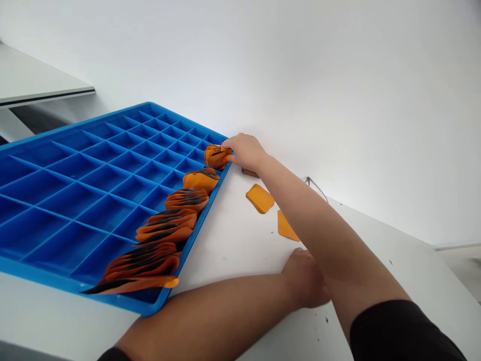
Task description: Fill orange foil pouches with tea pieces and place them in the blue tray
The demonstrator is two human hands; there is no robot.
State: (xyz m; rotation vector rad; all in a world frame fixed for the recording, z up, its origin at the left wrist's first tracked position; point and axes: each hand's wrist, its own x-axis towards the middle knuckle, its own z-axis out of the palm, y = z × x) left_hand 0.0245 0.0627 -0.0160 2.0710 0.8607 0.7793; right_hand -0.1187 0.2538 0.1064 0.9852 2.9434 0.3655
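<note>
A blue plastic tray (pixel 195 240) with a grid of compartments lies tilted in view on the white table (pixel 233 260). A row of orange pieces with black streaks (pixel 187 200) stands fanned in the compartments along its near edge. My right hand (pixel 244 153) reaches across and grips the farthest bundle of these pieces (pixel 217 157) at the tray's corner. My left hand (pixel 305 279) lies curled on the table under my right forearm, its fingers hidden. Just beyond it are a small stack of orange rounded rectangles (pixel 260 198) and a single orange piece (pixel 287 225).
A dark brownish piece (pixel 250 172) lies partly behind my right wrist. A thin grey wire (pixel 316 186) runs along the table's far edge, where a white wall (pixel 338 90) rises. A white ledge (pixel 37 75) juts out at the upper left. Small dark specks dot the table.
</note>
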